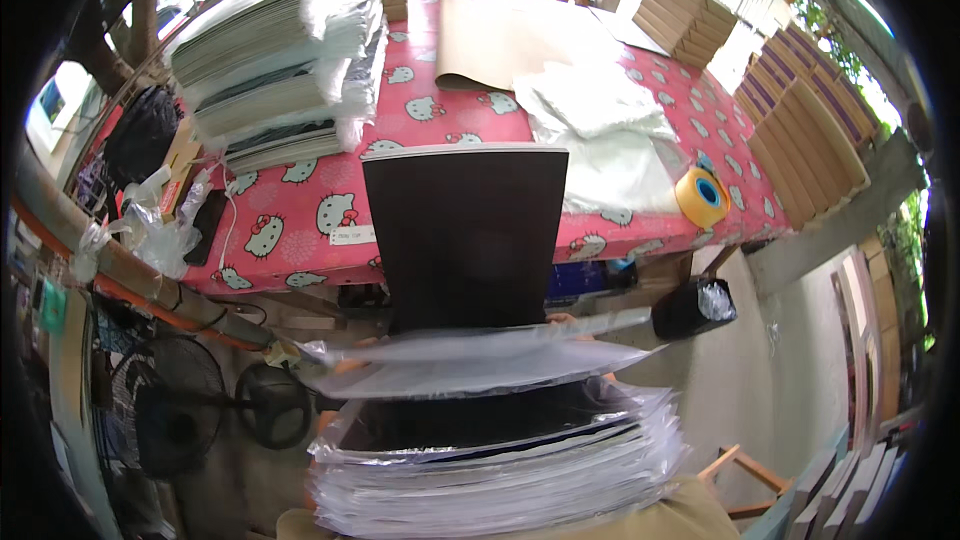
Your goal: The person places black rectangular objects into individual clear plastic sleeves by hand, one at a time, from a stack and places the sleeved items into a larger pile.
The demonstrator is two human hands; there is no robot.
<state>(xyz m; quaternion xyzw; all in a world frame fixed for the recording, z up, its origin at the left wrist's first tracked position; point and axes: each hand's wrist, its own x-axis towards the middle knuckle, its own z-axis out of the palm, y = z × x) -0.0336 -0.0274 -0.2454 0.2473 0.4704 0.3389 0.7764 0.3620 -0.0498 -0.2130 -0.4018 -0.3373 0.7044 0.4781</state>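
Observation:
A black-covered book [465, 235] with white page edges stands upright against the table front. Across its lower end lies a clear plastic sleeve [490, 370], lifted and partly blurred. My right hand [562, 319] is mostly hidden; its fingertips curl closed at the book's lower right corner. Only a blurred bit of my left hand [347, 366] shows by the sleeve's left end, its fingers covered. On my lap, beneath the sleeve, rests a thick stack of plastic-wrapped black books [500, 480].
Tall wrapped stacks [265, 50] stand on the pink patterned table [280, 225] at left. White plastic [600, 140], brown paper [475, 40] and a yellow tape roll [702, 197] lie there too. A fan [170, 405] stands lower left; book stacks [805, 150] line the right.

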